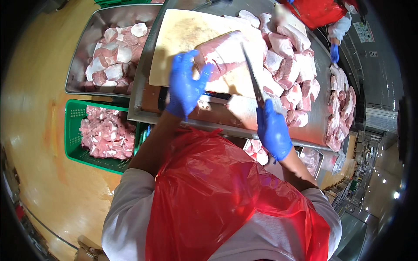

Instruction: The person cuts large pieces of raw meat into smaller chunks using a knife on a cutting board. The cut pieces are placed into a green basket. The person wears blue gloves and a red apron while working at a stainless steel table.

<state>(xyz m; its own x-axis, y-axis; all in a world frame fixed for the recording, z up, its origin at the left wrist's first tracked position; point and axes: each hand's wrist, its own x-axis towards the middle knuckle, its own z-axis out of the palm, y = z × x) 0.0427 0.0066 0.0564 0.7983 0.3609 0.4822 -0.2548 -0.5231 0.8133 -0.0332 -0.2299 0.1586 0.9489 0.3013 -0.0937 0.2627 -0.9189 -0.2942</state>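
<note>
On the pale cutting board (pixel 170 35) lies a long piece of raw meat (pixel 224 54) with a white fat cap. My left hand (pixel 185 82), in a blue glove, has its fingers spread at the meat's left end; whether they touch it I cannot tell. My right hand (pixel 274 128), also blue-gloved, is closed on the handle of a long knife (pixel 251 71), whose blade points up along the meat's right side. Several cut pieces of meat (pixel 287 78) are heaped right of the board on the steel worktop (pixel 143 108).
A steel tub (pixel 75 78) of meat chunks stands at the left, above a green perforated crate (pixel 74 139) of smaller pieces. More long cuts (pixel 342 108) lie at the right, near a co-worker's gloved hand (pixel 334 52) and red apron (pixel 318 11). A yellowish floor (pixel 35 130) shows left.
</note>
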